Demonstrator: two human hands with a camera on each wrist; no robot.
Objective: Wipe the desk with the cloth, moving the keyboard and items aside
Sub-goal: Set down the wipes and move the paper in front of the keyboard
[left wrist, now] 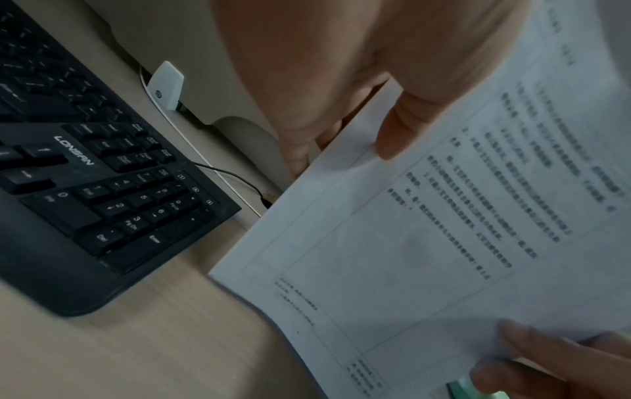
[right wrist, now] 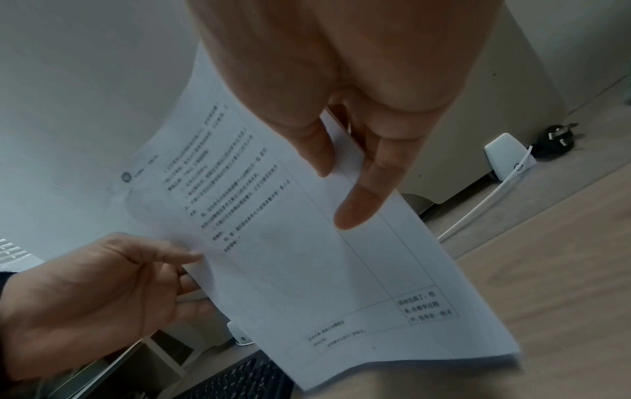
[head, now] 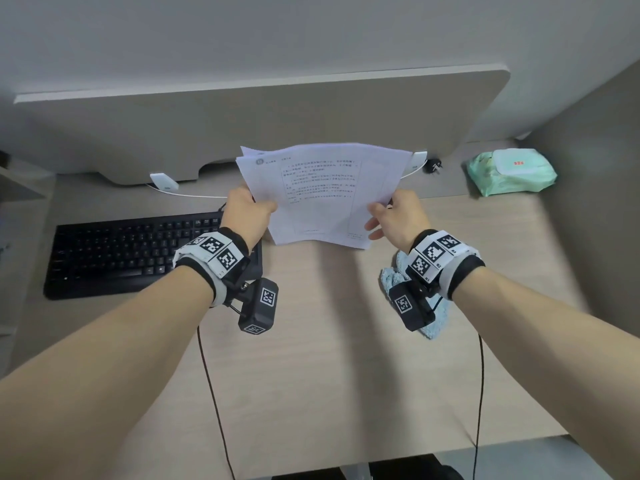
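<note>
While the light-blue crumpled microfibre cloth [head: 408, 289] sits on the pale wood-grain desk [head: 329, 358], directly under the R wrist and partly hidden by the wrist cam, nobody's touching it, so wiping hasn't begun afaict. Step in hand = clearing items.

Both hands hold a thin stack of white printed paper sheets [head: 322, 192] lifted off the desk, tilted toward the person, over the back-centre of the surface. Left hand [head: 247, 211] pinches the L edge, thumb on top, fingers curled under. Right hand [head: 396, 216] pinches the R edge w/ thumb on the printed face; other fingers looser, partly spread beneath.

Black full-size keyboard [head: 138, 251] lies flat at the left, just beside the L wrist, not yet shifted as far as I can judge. Mint-green soft pack of wet wipes [head: 510, 171] at back right, well apart from the hands. White cable [head: 194, 195] runs along the back edge below the beige partition panel [head: 277, 116]; small black plug [head: 433, 166] near it.

Next move, imo: park the sheets somewhere off the wipe zone, keep the stack squared so pages don't fan out, then free the R hand to drop onto the cloth below it. Keyboard needs sliding after; watch its cord.
</note>
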